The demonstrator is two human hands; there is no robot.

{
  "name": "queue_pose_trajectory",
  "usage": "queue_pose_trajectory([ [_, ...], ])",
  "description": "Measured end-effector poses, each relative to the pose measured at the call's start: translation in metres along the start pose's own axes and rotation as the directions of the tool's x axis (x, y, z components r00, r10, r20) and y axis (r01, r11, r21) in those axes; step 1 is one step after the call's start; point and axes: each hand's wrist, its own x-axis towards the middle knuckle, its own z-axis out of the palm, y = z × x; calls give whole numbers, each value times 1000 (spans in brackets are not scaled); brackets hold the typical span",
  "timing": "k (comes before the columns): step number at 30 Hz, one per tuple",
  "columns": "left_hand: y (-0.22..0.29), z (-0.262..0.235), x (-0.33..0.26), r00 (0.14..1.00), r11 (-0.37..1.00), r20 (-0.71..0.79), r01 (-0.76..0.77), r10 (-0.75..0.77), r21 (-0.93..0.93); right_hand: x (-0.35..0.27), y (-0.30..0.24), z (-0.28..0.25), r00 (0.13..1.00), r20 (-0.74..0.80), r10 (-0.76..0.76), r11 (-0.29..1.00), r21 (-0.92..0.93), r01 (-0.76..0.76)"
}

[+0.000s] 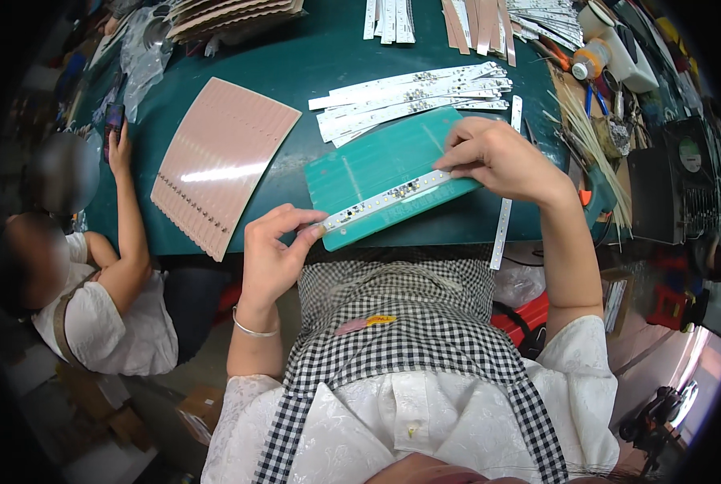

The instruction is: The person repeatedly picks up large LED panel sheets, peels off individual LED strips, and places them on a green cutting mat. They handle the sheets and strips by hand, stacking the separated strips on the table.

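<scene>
A narrow white LED circuit strip (401,192) lies slantwise along the near part of a green grooved plate (376,153). My left hand (275,246) pinches the strip's left end between thumb and finger, at the plate's near left corner. At the strip's right end, my right hand (493,157) closes its fingertips on it, higher and over the plate's right side. Small components and pads dot the strip's face. Just beyond the plate rests a loose pile of similar white strips (413,95).
A pinkish-brown ridged panel (223,157) lies to the left. One single strip (501,230) juts over the table's front edge. Tools, an orange-labelled bottle (590,60) and thin sticks (590,145) crowd the right. Another person (106,298) sits at left, holding a phone (113,125).
</scene>
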Motion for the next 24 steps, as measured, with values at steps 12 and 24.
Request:
queue_pose_trajectory([
  [12,5,17,-13,963,966,-153,-195,222,171,-36,1,-15,991,-136,3,988,-150,-23],
  [24,12,20,-25,932,905,-153,-264,329,334,-43,-19,30,918,-390,-77,940,-336,-64],
])
